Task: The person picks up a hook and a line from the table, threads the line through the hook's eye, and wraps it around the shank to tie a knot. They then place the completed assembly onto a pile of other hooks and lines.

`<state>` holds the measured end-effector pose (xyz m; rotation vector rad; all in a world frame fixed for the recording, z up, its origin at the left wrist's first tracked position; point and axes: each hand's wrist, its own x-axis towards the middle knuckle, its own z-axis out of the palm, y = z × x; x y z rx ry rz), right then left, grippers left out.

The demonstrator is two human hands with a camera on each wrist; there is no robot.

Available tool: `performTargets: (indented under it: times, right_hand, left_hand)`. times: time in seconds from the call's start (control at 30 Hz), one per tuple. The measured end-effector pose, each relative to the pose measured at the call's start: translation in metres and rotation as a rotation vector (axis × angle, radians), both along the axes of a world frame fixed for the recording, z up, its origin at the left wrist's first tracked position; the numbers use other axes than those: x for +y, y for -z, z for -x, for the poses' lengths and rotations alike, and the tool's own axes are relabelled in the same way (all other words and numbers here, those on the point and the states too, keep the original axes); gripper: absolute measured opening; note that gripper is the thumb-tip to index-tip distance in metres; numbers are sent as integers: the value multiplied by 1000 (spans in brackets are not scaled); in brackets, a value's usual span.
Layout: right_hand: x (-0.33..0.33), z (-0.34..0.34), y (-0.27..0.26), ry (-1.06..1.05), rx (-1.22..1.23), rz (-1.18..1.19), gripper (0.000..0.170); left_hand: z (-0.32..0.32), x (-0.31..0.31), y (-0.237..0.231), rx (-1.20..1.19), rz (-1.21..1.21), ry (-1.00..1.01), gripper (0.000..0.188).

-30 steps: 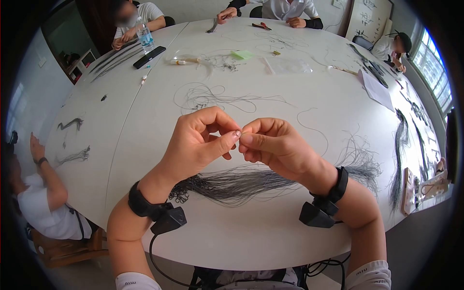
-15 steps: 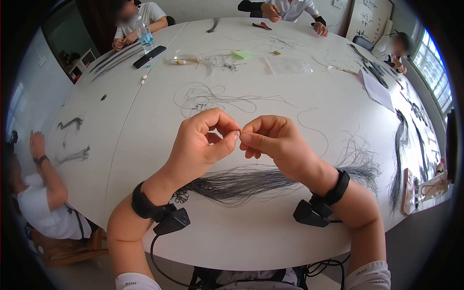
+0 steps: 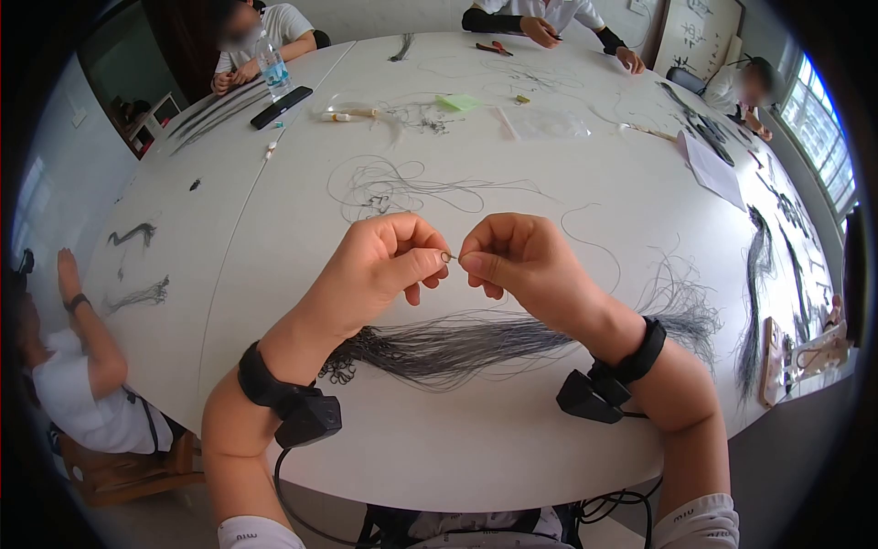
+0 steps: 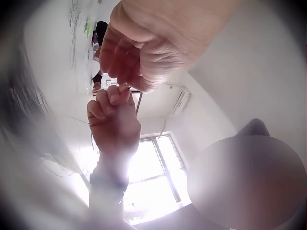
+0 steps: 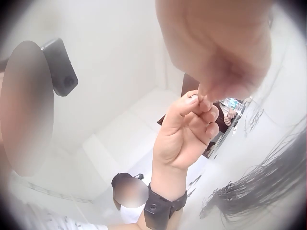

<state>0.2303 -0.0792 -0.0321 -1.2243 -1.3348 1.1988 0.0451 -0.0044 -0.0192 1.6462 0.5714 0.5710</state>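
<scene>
Above the table, my left hand (image 3: 389,270) pinches a thin dark strand by the small loop (image 3: 446,257) at its end, between thumb and forefinger. My right hand (image 3: 526,261) pinches the same strand just to the right of the loop, with a narrow gap between the two sets of fingertips. Beneath both hands lies a thick bundle of dark wiry strands (image 3: 466,348), its curled looped ends at the left and loose ends fanned out at the right. In the left wrist view, the fingertips of the right hand (image 4: 115,120) meet the left ones closely.
Beyond my hands lies a loose coil of thin strands (image 3: 393,188). Farther back are a phone (image 3: 282,107), a water bottle (image 3: 273,69), a clear plastic bag (image 3: 549,124) and red-handled pliers (image 3: 495,48). More dark bundles (image 3: 755,293) lie at the right. Other people sit around the table.
My fingertips have drawn slightly apart, and the small loop now shows between them. Across the table, a person has let go of a dark tuft and shifted their hands to the right.
</scene>
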Motion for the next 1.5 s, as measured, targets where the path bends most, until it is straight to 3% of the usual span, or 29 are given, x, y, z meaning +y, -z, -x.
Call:
performTargets:
  times: [0.07,0.3,0.47,0.67,0.77,1.3,1.4,1.47,1.5]
  right_hand:
    - [0,-1,1,-2,-15,4,7]
    - [1,-4,4,8,4,25,7]
    - [3,-6,4,-2,97,76,8]
    - [3,-3,1,-6,78,107,9]
    - [3,-4,3,-23,88,93,9]
    - [3,-5,6,-63,-63,18,5]
    - [1,-4,-1,-17,-91,12,5]
    - [2,-5,-6,21,-105,11,6]
    - [3,-11,-8,12,-98,30,6]
  left_hand:
    - [1,3,2,-22,140,34,15]
    - [4,8,0,-43,231,-7,16]
    - [6,12,-6,-21,-27,-86,16]
    - [1,7,-5,136,-35,52,27]
    - [1,5,-4,154,-72,119,23]
    - [4,-3,-14,245,-127,41,15]
    - [5,-1,-16,237,-237,11,13]
    - [10,6,-17,294,-503,-1,8]
    - [15,11,-17,295,-501,-5,8]
